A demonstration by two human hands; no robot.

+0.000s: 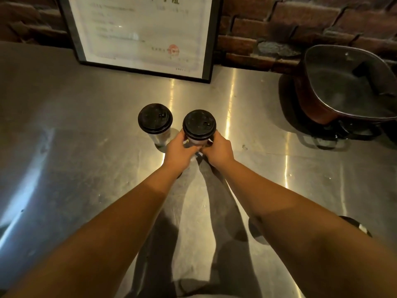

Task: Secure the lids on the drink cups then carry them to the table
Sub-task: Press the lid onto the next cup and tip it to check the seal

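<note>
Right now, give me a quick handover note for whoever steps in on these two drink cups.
Left hand and right hand: both wrapped around the right cup just below its lid, on the steel counter.
Left cup: standing free beside it, black lid on.
Nearby: framed certificate behind, pot to the right.
Done: both cups show lids in place; whether they are snapped tight cannot be told.
Left: check the seals, then carry both cups to the table.
</note>
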